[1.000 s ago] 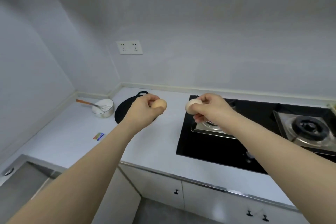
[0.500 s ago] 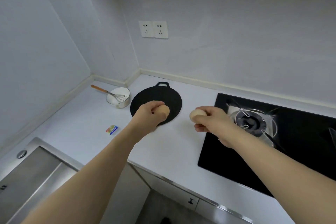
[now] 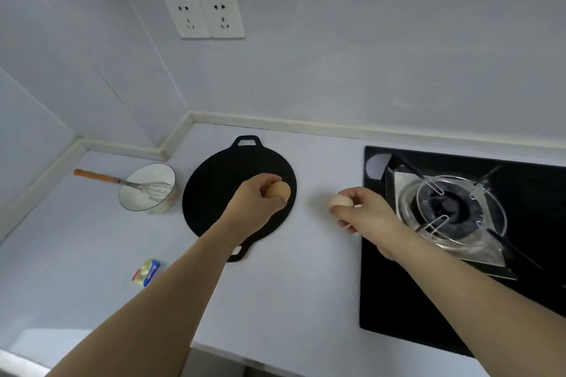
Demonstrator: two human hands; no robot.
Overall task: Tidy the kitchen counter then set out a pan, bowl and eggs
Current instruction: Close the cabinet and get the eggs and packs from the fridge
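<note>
The pan and bowl look already set out; only the eggs remain to be put down, judging from how things lie. The flat black pan (image 3: pixel 239 190) sits on the white counter (image 3: pixel 291 285) in the middle of the frame, its loop handle pointing toward the back wall. Just left of it, near but apparently not touching, stands the white bowl (image 3: pixel 150 191). A wire whisk (image 3: pixel 128 182) rests in the bowl, its orange handle sticking out over the rim toward the left. The bowl's inside looks white; whether any liquid lies in it cannot be told.

The left hand (image 3: pixel 260 202) is curled round a brown egg (image 3: pixel 278 191) and hangs over the right part of the pan. The right hand (image 3: pixel 364 211) pinches a paler egg (image 3: pixel 340 202) with its fingers, over the bare counter between the pan and the black stove (image 3: pixel 459 254) at the right of the frame. Whether either egg touches a surface yet is not clear.

What is left, as I judge it, is laying both eggs down somewhere they will not roll. A small colourful packet (image 3: pixel 146 272) lies on the counter in the lower left; it may be clutter to tidy. A double wall socket (image 3: pixel 204 16) sits in the upper left.
</note>
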